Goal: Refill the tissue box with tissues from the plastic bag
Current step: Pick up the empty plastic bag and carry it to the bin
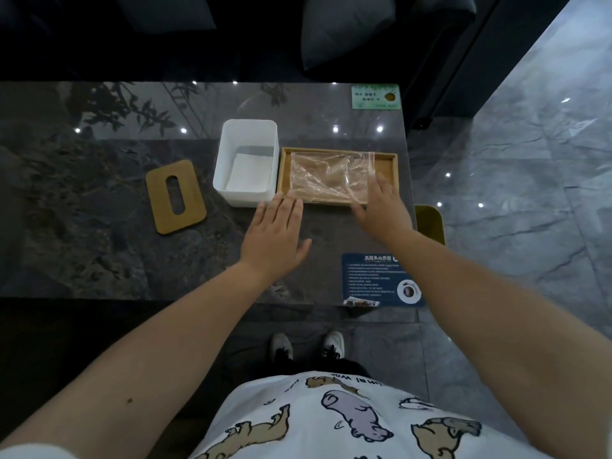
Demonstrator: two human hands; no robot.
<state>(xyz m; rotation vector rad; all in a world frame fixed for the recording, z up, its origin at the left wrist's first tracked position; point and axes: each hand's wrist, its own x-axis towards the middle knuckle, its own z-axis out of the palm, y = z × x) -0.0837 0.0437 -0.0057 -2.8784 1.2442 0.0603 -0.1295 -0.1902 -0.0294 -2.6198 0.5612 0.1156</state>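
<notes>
A white tissue box stands open on the dark marble table, with a stack of white tissues lying in its bottom. Its wooden lid, with a long slot, lies flat to the left of the box. Right of the box, a clear plastic bag lies flattened in a shallow wooden tray. My left hand hovers flat, fingers apart, just before the tray's near left corner. My right hand rests open at the tray's near right corner, its fingers over the bag's edge.
A green card lies at the table's far right corner and a blue printed card near its front right edge. A dark sofa with cushions stands behind the table. A yellow-rimmed bin sits on the floor to the right.
</notes>
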